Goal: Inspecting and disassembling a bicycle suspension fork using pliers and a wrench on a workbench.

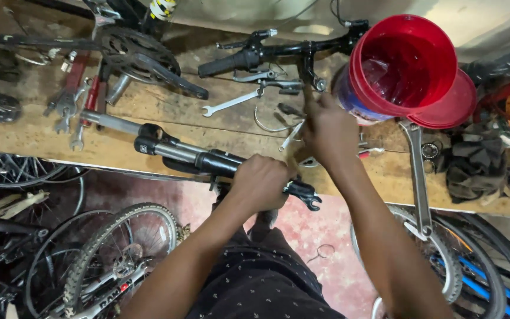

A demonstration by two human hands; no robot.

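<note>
A long wooden workbench (pixel 42 133), scuffed and crowded with bicycle parts, runs across the frame, with a person's two arms reaching up to it from below. Spoked wheels with knobby tyres (pixel 119 248) crowd the floor at lower left, and more tyres and a blue frame tube sit at lower right. On the bench's right end a red plastic bucket (pixel 405 65) lies tipped toward the camera (its mouth open, a clear plastic bag visible inside), beside a heap of dark rags (pixel 473 165). A black suspension fork (pixel 172 150) lies along the near edge of the bench, its silver steerer pointing left and its dropout end hanging just past the edge at the right. The left hand (pixel 261 182) is clenched around the fork's lower leg, knuckles up, holding it against the bench edge. A black handlebar with stem and brake levers (pixel 278 52) lies across the back of the bench, with a chainring and crank arm (pixel 140 56) to its left. The right hand (pixel 329 129) is closed around a slim tool handle just below the stem; what kind of tool it is cannot be told. A large adjustable wrench (pixel 417 177) lies to the right of that hand, a silver combination spanner (pixel 231 102) to its left, and red-handled pliers (pixel 75 80) near the bench's left end.
</note>
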